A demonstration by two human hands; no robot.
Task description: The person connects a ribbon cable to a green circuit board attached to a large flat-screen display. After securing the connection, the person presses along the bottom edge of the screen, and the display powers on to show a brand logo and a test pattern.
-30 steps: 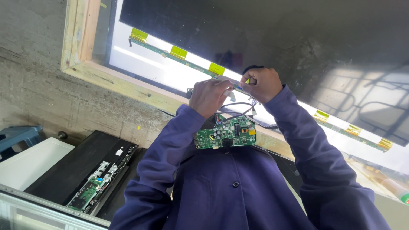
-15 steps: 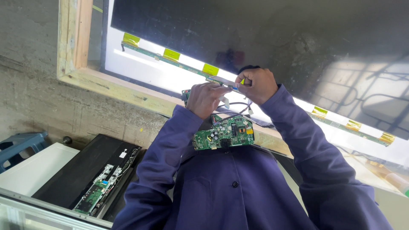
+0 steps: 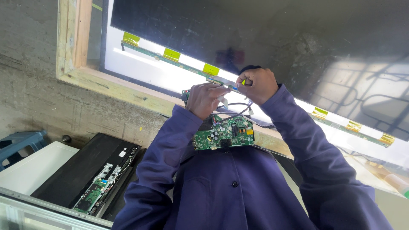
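Circuit board [image 3: 223, 137]: resting against the purple jacket, just below both hands.
Left hand [image 3: 204, 99]: fingers curled, pinching the narrow strip board [image 3: 221, 83].
Right hand [image 3: 257, 84]: pinching the same strip, just beyond the circuit board.
Display panel [image 3: 272, 38]: lying farther beyond.

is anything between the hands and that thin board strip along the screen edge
Nothing visible does. The left hand and right hand are both already at the narrow strip board beside the lit panel. The green circuit board sits lower, clear of them.
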